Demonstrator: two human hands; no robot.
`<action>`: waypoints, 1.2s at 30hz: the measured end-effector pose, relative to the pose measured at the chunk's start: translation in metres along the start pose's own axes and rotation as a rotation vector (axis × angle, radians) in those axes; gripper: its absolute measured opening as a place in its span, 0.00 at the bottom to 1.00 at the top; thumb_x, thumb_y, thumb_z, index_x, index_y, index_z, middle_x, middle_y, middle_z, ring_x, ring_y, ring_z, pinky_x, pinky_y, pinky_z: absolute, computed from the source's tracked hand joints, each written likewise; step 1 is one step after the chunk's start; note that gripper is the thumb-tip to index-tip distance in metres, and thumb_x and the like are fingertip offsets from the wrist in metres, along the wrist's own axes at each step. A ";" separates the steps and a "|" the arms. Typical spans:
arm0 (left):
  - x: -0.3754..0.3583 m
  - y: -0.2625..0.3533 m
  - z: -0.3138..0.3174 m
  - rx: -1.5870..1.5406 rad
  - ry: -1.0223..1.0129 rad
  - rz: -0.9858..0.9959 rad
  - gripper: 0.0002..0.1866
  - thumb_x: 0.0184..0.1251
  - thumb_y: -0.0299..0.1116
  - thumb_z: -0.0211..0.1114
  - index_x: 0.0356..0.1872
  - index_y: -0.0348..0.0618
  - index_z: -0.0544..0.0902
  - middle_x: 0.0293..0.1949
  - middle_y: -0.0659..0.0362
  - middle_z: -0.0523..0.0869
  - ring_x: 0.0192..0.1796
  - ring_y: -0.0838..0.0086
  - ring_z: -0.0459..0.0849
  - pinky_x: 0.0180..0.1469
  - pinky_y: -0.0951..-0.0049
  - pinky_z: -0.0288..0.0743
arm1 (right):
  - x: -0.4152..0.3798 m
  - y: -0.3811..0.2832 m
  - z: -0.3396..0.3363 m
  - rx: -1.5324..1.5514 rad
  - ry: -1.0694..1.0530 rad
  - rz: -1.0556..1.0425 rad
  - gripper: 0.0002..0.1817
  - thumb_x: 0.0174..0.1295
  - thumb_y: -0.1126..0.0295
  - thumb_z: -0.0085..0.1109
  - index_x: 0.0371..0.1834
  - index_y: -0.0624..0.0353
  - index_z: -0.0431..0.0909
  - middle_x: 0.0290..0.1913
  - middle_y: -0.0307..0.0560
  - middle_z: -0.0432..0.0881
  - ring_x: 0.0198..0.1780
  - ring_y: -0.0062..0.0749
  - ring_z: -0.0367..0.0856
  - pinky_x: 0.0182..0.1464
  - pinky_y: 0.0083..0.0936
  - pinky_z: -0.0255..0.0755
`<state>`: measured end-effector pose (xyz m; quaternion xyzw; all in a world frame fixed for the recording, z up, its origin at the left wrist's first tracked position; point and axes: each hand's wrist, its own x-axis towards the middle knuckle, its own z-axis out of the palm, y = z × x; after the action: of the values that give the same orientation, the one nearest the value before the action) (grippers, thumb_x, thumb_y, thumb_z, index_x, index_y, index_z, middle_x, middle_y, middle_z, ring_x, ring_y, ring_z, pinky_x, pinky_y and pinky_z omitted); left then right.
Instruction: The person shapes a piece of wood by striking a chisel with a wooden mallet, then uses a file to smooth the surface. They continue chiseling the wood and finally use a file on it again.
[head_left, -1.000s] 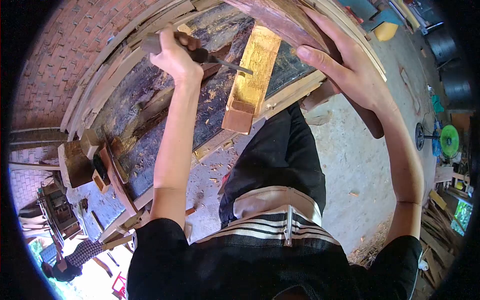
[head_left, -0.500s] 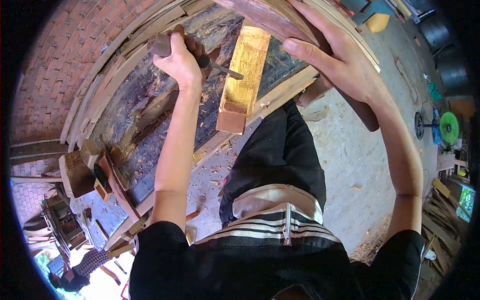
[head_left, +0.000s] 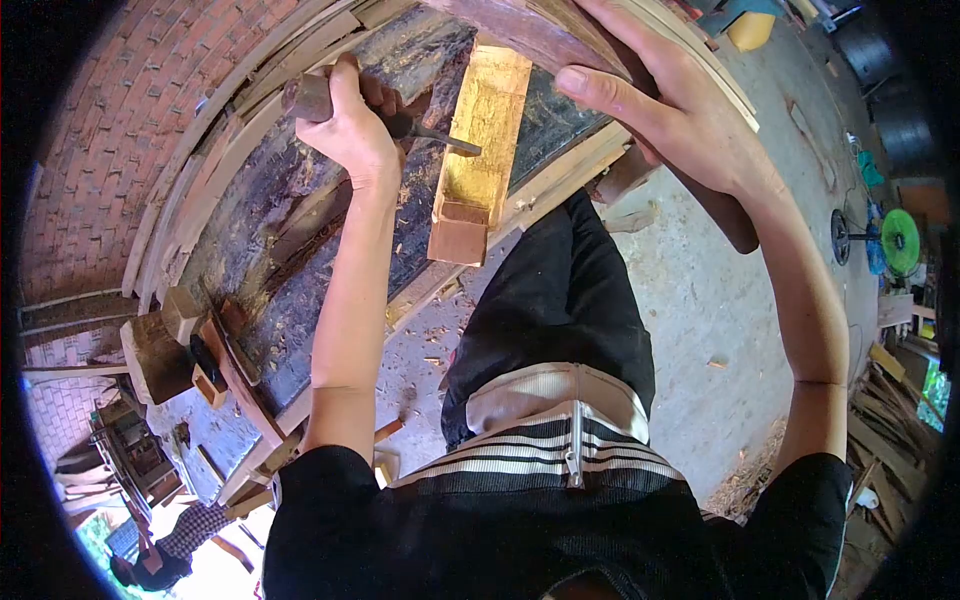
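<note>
My left hand (head_left: 352, 130) is closed round the handle of a chisel (head_left: 447, 139), whose blade reaches over a yellow hollowed wooden block (head_left: 480, 135). The block lies on the dark, worn workbench (head_left: 310, 285), its reddish end face toward me. At the upper right, my right hand (head_left: 690, 115) grips a long dark wooden mallet (head_left: 735, 222), thumb on top and the other fingers partly hidden. The mallet's thick part extends over the far end of the block, and its top is cut off by the frame edge.
Wood pieces (head_left: 165, 350) and a curved board (head_left: 240, 385) stand at the bench's left end. A person (head_left: 170, 555) is at the lower left. A green fan (head_left: 900, 241) and a scrap wood pile (head_left: 890, 445) are at the right; a brick wall (head_left: 130, 140) is upper left.
Both hands, the chisel and the mallet appear slightly farther left in the view, along with a small shift of the whole scene. The grips look the same.
</note>
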<state>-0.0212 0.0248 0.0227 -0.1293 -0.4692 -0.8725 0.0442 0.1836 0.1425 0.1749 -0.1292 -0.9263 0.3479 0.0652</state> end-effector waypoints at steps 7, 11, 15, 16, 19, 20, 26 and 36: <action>0.003 -0.002 -0.003 -0.008 0.001 -0.032 0.09 0.65 0.30 0.64 0.34 0.32 0.79 0.18 0.58 0.72 0.16 0.71 0.69 0.19 0.66 0.63 | 0.008 0.031 0.005 0.005 0.012 -0.012 0.50 0.70 0.37 0.53 0.80 0.69 0.50 0.73 0.72 0.64 0.72 0.54 0.68 0.69 0.40 0.66; 0.000 -0.002 -0.004 0.003 -0.021 -0.029 0.09 0.66 0.30 0.62 0.37 0.32 0.79 0.18 0.59 0.71 0.16 0.71 0.68 0.19 0.65 0.64 | 0.001 0.001 0.006 -0.115 0.060 -0.007 0.50 0.70 0.37 0.53 0.79 0.69 0.52 0.73 0.72 0.64 0.72 0.55 0.68 0.71 0.41 0.64; -0.003 -0.002 -0.002 0.021 -0.018 -0.024 0.10 0.66 0.31 0.60 0.38 0.31 0.80 0.19 0.58 0.72 0.17 0.72 0.67 0.20 0.65 0.65 | 0.015 0.035 0.005 0.006 -0.008 -0.101 0.49 0.71 0.38 0.52 0.78 0.70 0.52 0.73 0.72 0.63 0.74 0.55 0.65 0.73 0.41 0.61; -0.004 -0.001 -0.001 0.014 -0.028 -0.044 0.11 0.66 0.31 0.59 0.38 0.30 0.80 0.19 0.58 0.72 0.17 0.72 0.67 0.21 0.65 0.65 | 0.013 0.030 0.005 0.010 -0.006 -0.115 0.48 0.71 0.39 0.52 0.78 0.71 0.52 0.74 0.72 0.63 0.74 0.55 0.64 0.73 0.41 0.61; -0.005 0.002 -0.001 0.027 -0.055 -0.012 0.10 0.66 0.30 0.59 0.38 0.31 0.80 0.19 0.58 0.72 0.17 0.72 0.68 0.20 0.66 0.64 | 0.020 0.047 0.009 -0.099 0.013 -0.086 0.48 0.72 0.40 0.52 0.78 0.71 0.52 0.73 0.73 0.64 0.74 0.55 0.65 0.73 0.41 0.61; -0.004 0.000 -0.003 0.030 -0.053 -0.011 0.10 0.66 0.30 0.59 0.38 0.31 0.80 0.19 0.58 0.72 0.17 0.72 0.68 0.20 0.66 0.64 | 0.020 0.048 0.010 -0.096 0.012 -0.088 0.48 0.72 0.40 0.52 0.78 0.71 0.52 0.73 0.73 0.64 0.74 0.55 0.65 0.73 0.41 0.61; -0.007 0.002 0.001 0.041 -0.031 -0.017 0.09 0.66 0.29 0.58 0.38 0.32 0.80 0.19 0.58 0.72 0.18 0.73 0.68 0.20 0.67 0.64 | 0.016 0.018 -0.008 0.031 0.024 -0.080 0.46 0.72 0.41 0.53 0.78 0.70 0.53 0.70 0.71 0.68 0.71 0.51 0.68 0.71 0.41 0.63; -0.025 -0.002 0.020 -0.013 -0.117 0.082 0.09 0.62 0.22 0.66 0.29 0.40 0.73 0.17 0.59 0.77 0.13 0.77 0.74 0.13 0.76 0.65 | 0.025 -0.040 -0.009 -0.068 0.096 -0.581 0.26 0.75 0.55 0.53 0.62 0.67 0.67 0.31 0.44 0.79 0.22 0.26 0.75 0.22 0.22 0.71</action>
<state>0.0063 0.0415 0.0254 -0.1994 -0.4596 -0.8639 0.0513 0.1536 0.1263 0.2085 0.1230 -0.9314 0.2770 0.2014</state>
